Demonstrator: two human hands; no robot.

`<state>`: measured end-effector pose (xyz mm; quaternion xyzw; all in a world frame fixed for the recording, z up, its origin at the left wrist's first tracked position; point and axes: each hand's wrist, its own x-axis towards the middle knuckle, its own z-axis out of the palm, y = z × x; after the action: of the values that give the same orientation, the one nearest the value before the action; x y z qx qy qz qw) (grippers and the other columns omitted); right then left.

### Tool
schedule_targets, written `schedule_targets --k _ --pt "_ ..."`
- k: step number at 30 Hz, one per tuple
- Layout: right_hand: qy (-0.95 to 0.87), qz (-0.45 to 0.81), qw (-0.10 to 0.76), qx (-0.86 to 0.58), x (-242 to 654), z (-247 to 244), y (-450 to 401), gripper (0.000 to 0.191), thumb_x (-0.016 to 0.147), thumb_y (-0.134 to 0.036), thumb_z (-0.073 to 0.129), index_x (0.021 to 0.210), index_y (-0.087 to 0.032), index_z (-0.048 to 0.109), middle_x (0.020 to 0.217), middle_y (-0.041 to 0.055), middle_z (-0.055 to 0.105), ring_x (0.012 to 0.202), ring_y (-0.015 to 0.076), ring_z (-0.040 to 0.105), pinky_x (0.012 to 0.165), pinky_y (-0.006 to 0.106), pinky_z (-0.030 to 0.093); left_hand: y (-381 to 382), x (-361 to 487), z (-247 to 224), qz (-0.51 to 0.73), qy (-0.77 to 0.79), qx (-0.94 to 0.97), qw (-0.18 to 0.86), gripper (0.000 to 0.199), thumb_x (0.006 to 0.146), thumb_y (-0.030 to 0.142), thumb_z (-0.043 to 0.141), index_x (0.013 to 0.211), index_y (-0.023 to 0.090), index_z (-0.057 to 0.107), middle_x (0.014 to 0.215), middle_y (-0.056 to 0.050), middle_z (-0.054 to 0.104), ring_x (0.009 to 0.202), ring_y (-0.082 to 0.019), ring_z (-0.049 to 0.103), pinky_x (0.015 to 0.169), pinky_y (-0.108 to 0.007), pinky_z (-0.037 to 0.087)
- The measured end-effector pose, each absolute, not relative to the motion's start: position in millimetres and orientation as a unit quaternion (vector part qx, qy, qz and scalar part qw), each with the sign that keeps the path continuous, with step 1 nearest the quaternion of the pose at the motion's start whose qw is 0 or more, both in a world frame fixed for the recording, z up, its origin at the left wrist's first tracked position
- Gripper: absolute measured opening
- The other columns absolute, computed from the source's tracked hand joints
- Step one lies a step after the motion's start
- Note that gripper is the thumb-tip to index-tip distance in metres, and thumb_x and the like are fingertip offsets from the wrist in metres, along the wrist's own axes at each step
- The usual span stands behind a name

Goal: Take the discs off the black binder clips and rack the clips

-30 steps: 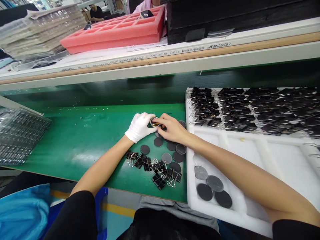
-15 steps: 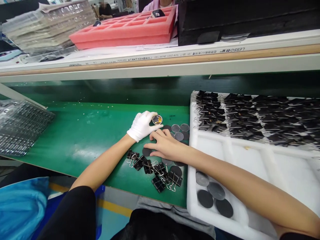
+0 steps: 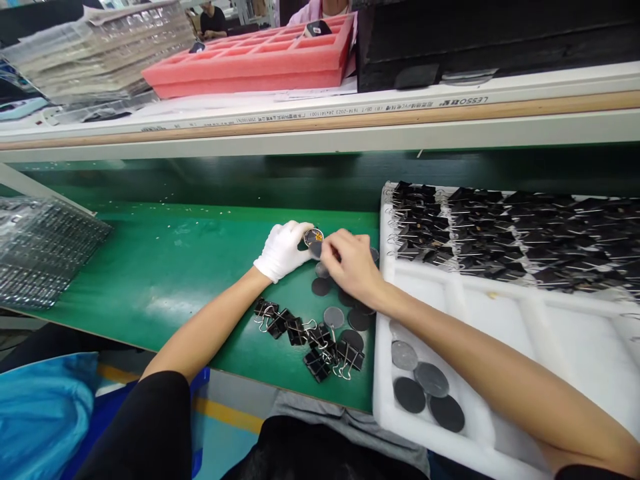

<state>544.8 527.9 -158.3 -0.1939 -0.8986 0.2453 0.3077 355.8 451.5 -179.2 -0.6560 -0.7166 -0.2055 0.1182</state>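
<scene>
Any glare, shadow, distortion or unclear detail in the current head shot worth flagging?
Head view: pale glare on the green table; head view: dark shade beneath the shelf; head view: the right forearm looks stretched toward the corner, probably lens distortion; head view: the round part in the left hand is too small for its inside to read clearly.

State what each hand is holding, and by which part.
The gloved left hand holds a small ring-rimmed round piece by its rim. The bare right hand appears to pinch a dark disc by its edge.
</scene>
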Motion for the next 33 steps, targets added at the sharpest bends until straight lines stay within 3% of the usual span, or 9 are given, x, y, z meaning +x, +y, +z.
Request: schedule_targets --k 5,14,21,28,33 --pt "-0.851 0.349 0.277 -0.277 543 -159 552 0.034 0.103 -0.035 0.051 0.071 -0.023 0.051 0.069 0.0009 0.058 0.068 0.0187 0.055 0.066 0.032 0.035 450 357 -177 -0.206 -0.685 -0.683 0.146 0.055 0.090 0.066 0.069 0.119 0.020 0.068 0.100 -0.009 0.075 0.093 -0.027 0.070 0.082 -0.039 0.044" --pt "-0.918 0.177 0.170 -0.312 548 -157 545 0.051 0.110 -0.054 0.032 0.071 -0.023 0.044 0.080 0.0059 0.065 0.075 0.0221 0.059 0.069 0.034 0.028 450 363 -176 -0.154 -0.622 -0.750 0.163 0.056 0.094 0.068 0.060 0.115 0.017 0.069 0.091 -0.010 0.073 0.085 -0.027 0.069 0.074 -0.038 0.038" --pt "-0.889 0.279 0.182 -0.313 548 -168 552 0.040 0.099 -0.059 0.055 0.082 -0.024 0.053 0.083 0.0027 0.068 0.078 0.0207 0.061 0.071 0.033 0.034 452 364 -176 -0.184 -0.647 -0.732 0.104 0.051 0.092 0.061 0.066 0.118 0.017 0.068 0.097 -0.011 0.072 0.092 -0.028 0.068 0.080 -0.038 0.039" --pt "-0.911 0.233 0.211 -0.267 556 -143 535 0.029 0.094 -0.050 0.066 0.087 -0.022 0.059 0.089 0.0029 0.066 0.090 0.0233 0.062 0.083 0.038 0.032 454 365 -173 -0.167 -0.681 -0.711 0.054 0.042 0.093 0.051 0.066 0.115 0.016 0.070 0.099 -0.012 0.073 0.094 -0.029 0.068 0.082 -0.038 0.038" --pt "-0.958 0.271 -0.005 -0.094 571 -110 490 0.035 0.095 -0.054 0.068 0.080 -0.022 0.068 0.084 0.0018 0.065 0.086 0.0212 0.060 0.087 0.041 0.028 452 337 -170 -0.166 -0.737 -0.655 0.024 0.052 0.091 0.059 0.068 0.121 0.016 0.069 0.109 -0.011 0.073 0.099 -0.029 0.068 0.089 -0.038 0.040"
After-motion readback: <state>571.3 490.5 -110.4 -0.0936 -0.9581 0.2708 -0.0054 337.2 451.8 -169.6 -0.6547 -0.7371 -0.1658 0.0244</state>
